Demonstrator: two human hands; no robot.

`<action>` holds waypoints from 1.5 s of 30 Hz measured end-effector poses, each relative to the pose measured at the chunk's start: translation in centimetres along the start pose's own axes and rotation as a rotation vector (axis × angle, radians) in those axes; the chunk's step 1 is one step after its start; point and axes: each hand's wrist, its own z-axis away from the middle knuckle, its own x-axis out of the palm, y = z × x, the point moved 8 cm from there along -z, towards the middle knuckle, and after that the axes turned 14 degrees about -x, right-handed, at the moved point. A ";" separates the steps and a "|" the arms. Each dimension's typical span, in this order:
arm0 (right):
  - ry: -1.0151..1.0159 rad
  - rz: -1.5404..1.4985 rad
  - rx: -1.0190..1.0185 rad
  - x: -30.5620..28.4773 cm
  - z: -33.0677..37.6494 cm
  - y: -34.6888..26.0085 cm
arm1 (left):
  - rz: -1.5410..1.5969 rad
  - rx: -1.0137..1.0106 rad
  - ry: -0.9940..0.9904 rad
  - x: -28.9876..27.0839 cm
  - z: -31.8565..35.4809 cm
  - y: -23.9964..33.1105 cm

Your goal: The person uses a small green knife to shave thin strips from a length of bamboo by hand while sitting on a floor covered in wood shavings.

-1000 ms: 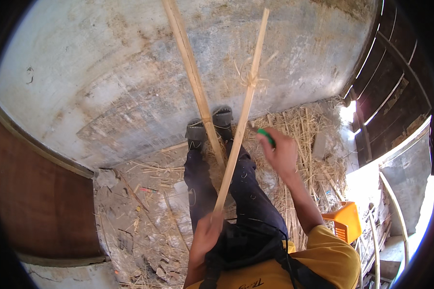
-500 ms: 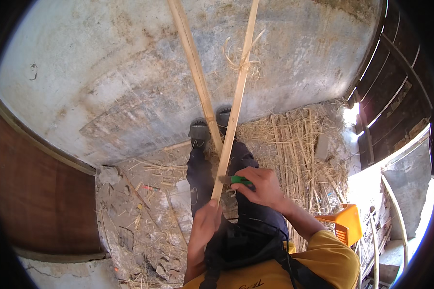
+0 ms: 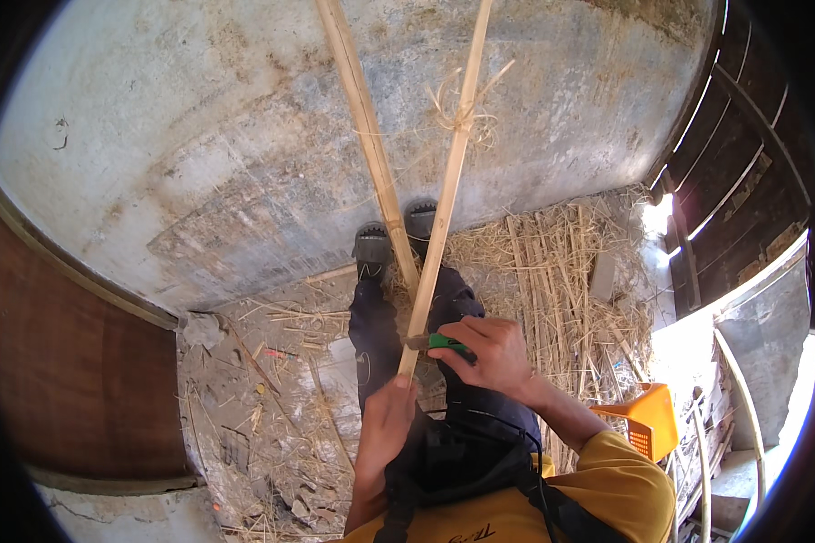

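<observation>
My left hand grips the near end of a long pale strip of wood or split bamboo, which slants up and away from me. Curled shavings cling to the strip farther along. In my right hand is a green-handled utility knife, its blade lying across the strip just beyond my left hand. A second long pole runs up from between my feet toward the wall, passing beneath the strip near my knees.
A stained concrete wall stands in front. Straw and thin strips cover the floor at right; shavings and rubble lie at left. An orange plastic chair is beside my right elbow. A brown panel bounds the left side.
The far part of the strip, with its curled shavings, has swung slightly right. My right hand and the knife have shifted a little toward me along the strip.
</observation>
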 end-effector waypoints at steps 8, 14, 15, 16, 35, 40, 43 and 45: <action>0.016 0.029 0.002 -0.6 -0.6 0.5 | -0.068 0.030 0.060 -0.3 0.9 -0.1; 0.038 0.064 0.008 -1.3 -1.2 1.7 | -0.079 0.049 0.058 -0.4 2.0 -0.8; 0.029 0.055 -0.012 -1.2 -1.3 1.5 | -0.087 0.046 0.069 -0.4 2.1 -0.8; 0.024 0.053 -0.010 -1.2 -1.3 1.6 | -0.095 0.042 0.081 -0.4 2.3 -0.8; 0.085 -0.120 0.181 -2.0 -1.1 6.2 | -0.105 0.010 0.005 -1.4 2.8 -3.2; 0.034 -0.156 0.067 -0.2 0.0 3.0 | -0.137 0.070 0.025 -1.0 1.9 -2.0; 0.004 -0.091 0.044 -0.4 -0.2 2.4 | -0.161 0.079 0.060 -1.0 2.1 -1.7; -0.002 -0.051 0.036 -0.6 -0.3 2.2 | -0.181 0.083 0.084 -1.0 2.2 -1.6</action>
